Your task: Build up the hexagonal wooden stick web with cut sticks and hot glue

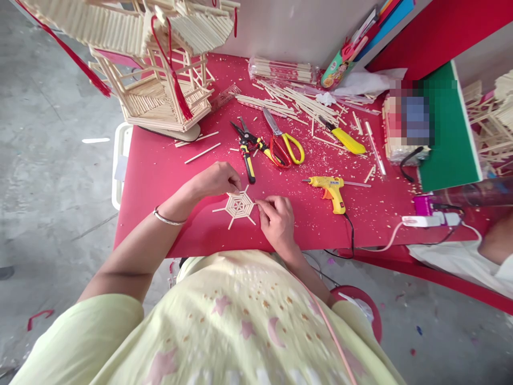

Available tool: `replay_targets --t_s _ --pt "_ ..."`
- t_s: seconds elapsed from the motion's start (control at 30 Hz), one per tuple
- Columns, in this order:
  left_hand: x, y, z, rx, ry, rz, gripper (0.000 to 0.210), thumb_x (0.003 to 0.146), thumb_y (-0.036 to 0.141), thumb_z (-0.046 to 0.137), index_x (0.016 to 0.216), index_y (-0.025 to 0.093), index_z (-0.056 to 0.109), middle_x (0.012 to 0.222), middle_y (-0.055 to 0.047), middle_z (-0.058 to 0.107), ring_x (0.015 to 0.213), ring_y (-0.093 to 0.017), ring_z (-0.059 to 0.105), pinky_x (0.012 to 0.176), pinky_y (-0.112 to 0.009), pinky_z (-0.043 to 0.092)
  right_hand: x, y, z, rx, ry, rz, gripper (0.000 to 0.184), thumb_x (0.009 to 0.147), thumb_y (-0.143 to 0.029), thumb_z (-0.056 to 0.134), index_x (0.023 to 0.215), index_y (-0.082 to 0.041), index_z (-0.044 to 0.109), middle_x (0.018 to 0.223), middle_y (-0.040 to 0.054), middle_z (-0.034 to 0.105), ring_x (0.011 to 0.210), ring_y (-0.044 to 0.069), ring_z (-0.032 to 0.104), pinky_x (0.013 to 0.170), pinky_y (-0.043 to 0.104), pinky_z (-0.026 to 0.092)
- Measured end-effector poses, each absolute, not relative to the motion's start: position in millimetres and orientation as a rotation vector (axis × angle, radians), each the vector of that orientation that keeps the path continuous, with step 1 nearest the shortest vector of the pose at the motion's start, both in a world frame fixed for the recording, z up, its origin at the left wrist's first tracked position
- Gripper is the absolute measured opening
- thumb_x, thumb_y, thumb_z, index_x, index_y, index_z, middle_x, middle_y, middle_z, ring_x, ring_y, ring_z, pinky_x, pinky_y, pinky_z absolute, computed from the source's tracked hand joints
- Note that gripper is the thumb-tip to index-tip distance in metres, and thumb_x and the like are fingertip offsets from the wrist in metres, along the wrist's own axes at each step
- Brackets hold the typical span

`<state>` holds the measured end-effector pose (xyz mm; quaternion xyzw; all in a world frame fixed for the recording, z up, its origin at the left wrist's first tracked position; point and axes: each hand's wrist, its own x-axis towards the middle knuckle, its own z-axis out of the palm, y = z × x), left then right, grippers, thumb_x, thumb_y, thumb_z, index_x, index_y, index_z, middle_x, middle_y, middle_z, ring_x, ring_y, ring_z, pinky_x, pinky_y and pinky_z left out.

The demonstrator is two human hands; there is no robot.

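A small hexagonal web of thin wooden sticks [239, 205] lies near the front edge of the red table, its spokes sticking out past the rings. My left hand [219, 178] reaches in from the upper left, fingers bent down and closed at the web's upper-left spoke; its fingertips partly hide that spoke. On the other side, my right hand [277, 220] pinches the end of the right-hand spoke between thumb and index finger. Beyond the hands lie black-and-yellow cutting pliers [249, 152] and scissors [284, 141] with red and yellow handles.
A yellow glue gun [331, 192] lies to the right, its cord running off the front edge. Behind are a yellow utility knife [347, 140], loose sticks [298, 101] and scraps. A stick-built pavilion [160, 91] stands back left. Another person's arm [497, 238] shows at right.
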<state>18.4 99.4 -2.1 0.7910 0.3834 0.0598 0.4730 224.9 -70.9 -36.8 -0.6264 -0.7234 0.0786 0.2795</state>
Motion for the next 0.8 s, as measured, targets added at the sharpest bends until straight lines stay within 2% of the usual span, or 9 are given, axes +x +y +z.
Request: replay_targets --t_s 0.8 --pt "13.5 98.7 -5.6 1.870 0.959 0.151 0.015 0.069 0.021 0.070 0.076 0.018 0.083 0.069 -0.002 0.077 0.067 -0.015 0.069 0.060 -0.019 0.047 223.8 -71.5 -37.0 -1.692 -1.938 0.219 0.032 0.098 -0.015 0.058 0.122 -0.026 0.075 0.108 0.0091 0.065 0.103 0.026 0.057 0.093 0.043 0.050"
